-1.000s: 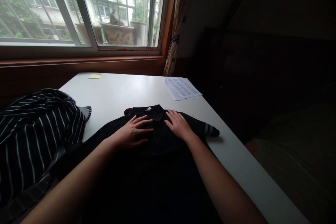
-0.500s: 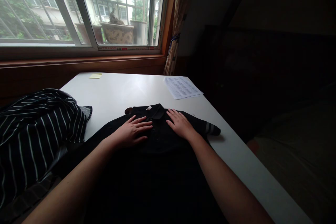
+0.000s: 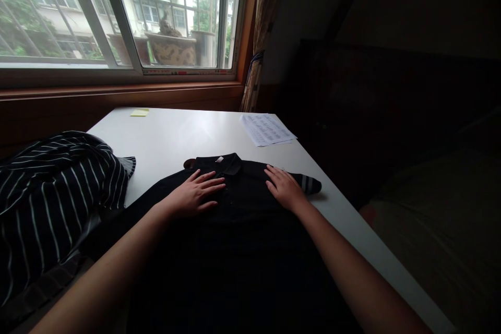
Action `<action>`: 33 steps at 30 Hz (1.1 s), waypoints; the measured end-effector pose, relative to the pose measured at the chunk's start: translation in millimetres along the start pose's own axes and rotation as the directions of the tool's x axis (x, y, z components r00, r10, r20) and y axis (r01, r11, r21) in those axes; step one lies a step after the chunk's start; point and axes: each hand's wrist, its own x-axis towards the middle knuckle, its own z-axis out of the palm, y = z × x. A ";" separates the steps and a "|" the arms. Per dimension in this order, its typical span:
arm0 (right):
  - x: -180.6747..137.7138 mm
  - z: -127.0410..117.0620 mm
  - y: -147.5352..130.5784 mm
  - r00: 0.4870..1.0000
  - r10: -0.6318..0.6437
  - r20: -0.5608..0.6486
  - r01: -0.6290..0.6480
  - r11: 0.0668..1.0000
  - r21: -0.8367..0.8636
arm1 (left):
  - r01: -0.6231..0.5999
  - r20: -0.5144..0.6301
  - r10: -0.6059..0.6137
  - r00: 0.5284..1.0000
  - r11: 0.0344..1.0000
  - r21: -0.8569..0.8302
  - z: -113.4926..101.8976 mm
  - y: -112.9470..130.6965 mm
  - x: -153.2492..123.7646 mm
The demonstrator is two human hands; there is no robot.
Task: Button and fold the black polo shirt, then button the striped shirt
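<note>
One view, from the wearer's head, faces forward and down at close range across the smooth white tabletop [image 3: 176,133], taking in the black collared cloth shirt [image 3: 242,255] nearest, at six o'clock, and the metal-framed sliding glass window [image 3: 118,13] farther off, at eleven o'clock.

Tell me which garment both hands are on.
The plain black collared shirt, spread out under the left hand and right hand; the white-striped dark garment lies bunched to its left, with neither hand on it.

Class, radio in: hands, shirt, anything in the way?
Left hand, right hand: both flat on black collared shirt. Shirt spread, front up. Possible obstacle: striped garment, at left.
</note>
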 end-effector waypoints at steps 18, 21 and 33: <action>-169.1 -30.1 -7.5 0.949 0.204 -0.240 -0.232 0.968 -0.096 | -0.036 -0.106 0.036 0.994 0.999 0.004 -20.1 68.1 -32.5; -191.7 -37.3 -8.0 0.950 0.250 -0.189 -0.259 0.966 -0.023 | -0.080 -0.037 0.079 0.996 0.996 -0.038 -20.7 120.8 -63.1; -238.4 -85.0 -46.4 0.829 0.322 0.458 -0.535 0.696 0.479 | 0.287 -0.141 -0.261 0.955 0.931 0.226 7.5 130.2 -218.2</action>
